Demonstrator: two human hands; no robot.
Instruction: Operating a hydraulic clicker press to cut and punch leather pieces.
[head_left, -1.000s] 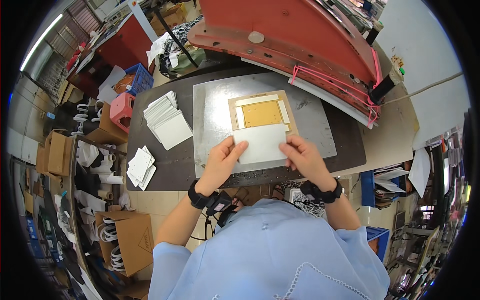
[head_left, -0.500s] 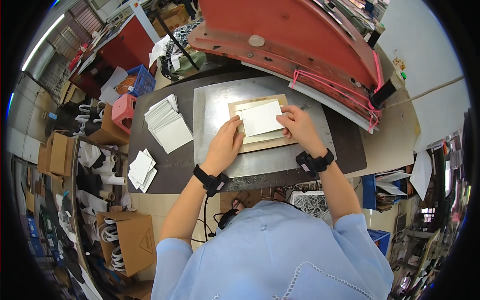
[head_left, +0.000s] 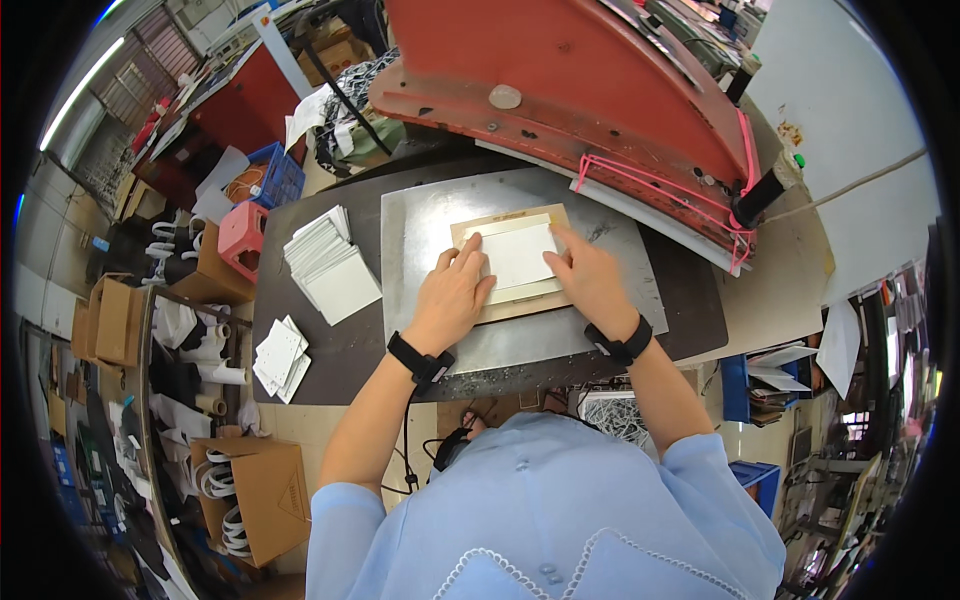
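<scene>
A white rectangular card (head_left: 520, 258) lies flat on a tan board with a pale frame (head_left: 545, 302), which rests on a shiny metal plate (head_left: 415, 235). At the card's left edge is my left hand (head_left: 455, 295), open, its fingers stretched over the board and card edge. My right hand (head_left: 592, 275) is open at the right edge, with index finger and thumb apart and touching the card there. To the left on the dark table lies a fanned stack of white cards (head_left: 345, 285). A smaller pile of white pieces (head_left: 280, 355) sits nearer me.
A big red machine head (head_left: 560, 80) with a pink cord (head_left: 640, 185) stands over the table's far side. Dark scraps (head_left: 520, 375) litter the plate's front edge. Left of the table are a pink stool (head_left: 242, 238) and a blue crate (head_left: 282, 178).
The card was tilted on the board with my right hand pinching its right side. Now it lies straighter within the frame, and my right fingers have spread along its edge.
</scene>
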